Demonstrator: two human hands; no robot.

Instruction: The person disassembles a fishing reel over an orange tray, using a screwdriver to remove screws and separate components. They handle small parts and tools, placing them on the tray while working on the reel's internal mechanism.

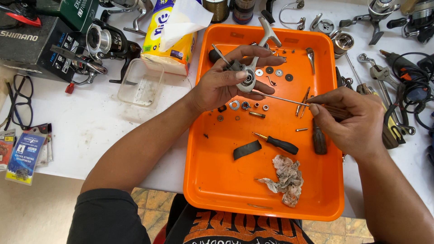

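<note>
Above the orange tray [217, 190], the left hand [221, 83] is gripping a silver fishing-reel body [247, 77], fingers closed around it and thumb pressing its near face; the reel's crank arm [268, 30] is projecting toward the far edge of the tray. The right hand [355, 119], at the tray's right rim, is pinching a dark-handled pick tool [280, 99] between thumb and fingers, its thin metal shaft running leftward and its tip touching the underside of the reel body. Lying on the tray floor are washers and small screws [244, 106] (just near of the left hand), a black-handled screwdriver [276, 143], a curved black strip [247, 149] and a soiled crumpled rag [285, 180] at the near side. Left of the tray, a clear plastic container [140, 83] is sitting on the white table [99, 126], beside a yellow tissue pack [174, 34] and a black spinning reel [106, 43]. Wrenches [379, 79] are lying to the right of the tray.
</note>
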